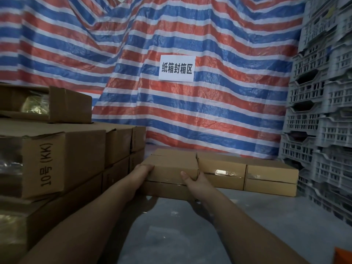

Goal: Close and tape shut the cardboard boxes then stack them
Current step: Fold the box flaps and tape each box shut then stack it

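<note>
Item, nearest: orange object point(343, 256), cut off at the lower right corner; kind not identifiable.

Item: grey floor point(171, 235), glossy, carrying the goods listed below.

Item: two bare forearms reaching forward from the lower edge.

Item: left hand point(142, 172), grip grasping the left end of the held box, fingers curled over its top edge.

Item: right hand point(194, 180), grip grasping the right end of the same box, thumb up on the near face, fingers round the far corner.

Item: held box point(169, 168), cardboard, shut, clear tape along its front seam; raised above the floor, touching the row behind it.

Item: row of taped boxes point(270, 176), low, on the floor, just right of and behind the held box.

Item: stack of cartons point(66, 149), left, several tiers, one marked "10号 (KK)".

Item: grey plastic crates point(320, 111), stacked high, right side.

Item, farthest: striped tarpaulin point(133, 54), red, white and blue, hung as backdrop, bearing a white paper sign point(176, 68) with printed characters.
</note>
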### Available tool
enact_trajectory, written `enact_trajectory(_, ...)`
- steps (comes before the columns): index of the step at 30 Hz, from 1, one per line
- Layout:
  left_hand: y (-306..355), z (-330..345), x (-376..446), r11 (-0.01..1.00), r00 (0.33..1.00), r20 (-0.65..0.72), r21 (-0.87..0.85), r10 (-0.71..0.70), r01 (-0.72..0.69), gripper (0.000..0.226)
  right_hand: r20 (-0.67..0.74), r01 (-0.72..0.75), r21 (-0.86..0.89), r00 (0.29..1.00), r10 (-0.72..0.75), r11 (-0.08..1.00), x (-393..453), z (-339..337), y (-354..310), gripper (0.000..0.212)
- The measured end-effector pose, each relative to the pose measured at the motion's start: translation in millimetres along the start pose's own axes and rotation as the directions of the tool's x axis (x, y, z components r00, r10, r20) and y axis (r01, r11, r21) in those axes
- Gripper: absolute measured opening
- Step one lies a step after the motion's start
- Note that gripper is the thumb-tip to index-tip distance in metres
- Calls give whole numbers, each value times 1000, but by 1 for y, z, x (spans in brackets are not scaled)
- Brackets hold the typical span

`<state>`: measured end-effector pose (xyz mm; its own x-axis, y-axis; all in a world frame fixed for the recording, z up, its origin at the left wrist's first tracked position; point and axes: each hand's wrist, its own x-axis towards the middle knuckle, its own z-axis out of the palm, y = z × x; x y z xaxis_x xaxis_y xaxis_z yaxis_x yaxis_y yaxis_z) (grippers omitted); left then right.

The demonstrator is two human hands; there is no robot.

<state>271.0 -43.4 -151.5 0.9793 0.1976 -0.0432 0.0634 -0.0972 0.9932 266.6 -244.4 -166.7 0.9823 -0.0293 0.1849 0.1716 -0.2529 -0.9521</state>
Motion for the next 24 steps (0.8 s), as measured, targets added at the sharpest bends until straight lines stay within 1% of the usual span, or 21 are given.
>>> enact_trajectory(2, 2, 1, -8, 998, 999, 12, -46, -49, 49, 60, 27, -67, 11, 997, 66, 998, -3, -2, -2, 79)
enact_trajectory(3, 3, 2, -11, 998, 998, 3, -33, -55, 55, 62, 41, -99, 13, 994, 99, 995, -6, -4, -3, 81)
enact_trajectory(5, 4, 3, -19, 999, 997, -66, 24, -30, 32, 68, 54, -130, 33, 990, 129, 991, -14, -12, -5, 82)
enact_trajectory(8, 4, 5, -42, 980, 983, -180, 201, 37, 0, 68, 21, -116, 13, 993, 116, 993, -32, -23, -13, 77)
enact_trajectory(11, 4, 5, -78, 926, 959, -240, 374, 149, -51, 49, -82, -97, -60, 992, 92, 993, -57, -34, -25, 63)
enact_trajectory(12, 4, 5, -91, 896, 951, -231, 436, 206, -88, 43, -113, -96, -97, 990, 85, 991, -66, -37, -27, 59)
enact_trajectory(14, 4, 5, -118, 833, 939, -164, 525, 301, -176, 35, -164, -82, -144, 985, 58, 986, -88, -41, -32, 49)
enact_trajectory(17, 1, 3, -163, 802, 924, -49, 515, 379, -302, 29, -199, -38, -147, 980, 8, 988, -124, -39, -31, 29)
enact_trajectory(18, -1, 1, -177, 784, 912, -25, 522, 409, -337, 29, -199, -25, -151, 980, -6, 988, -136, -37, -31, 26)
enact_trajectory(21, -12, -11, -212, 700, 882, 39, 593, 470, -399, 35, -207, -4, -118, 978, -21, 993, -168, -31, -28, 27)
enact_trajectory(24, -25, -25, -232, 668, 876, 79, 616, 476, -419, 39, -186, -11, -61, 983, 0, 998, -190, -23, -27, 23)
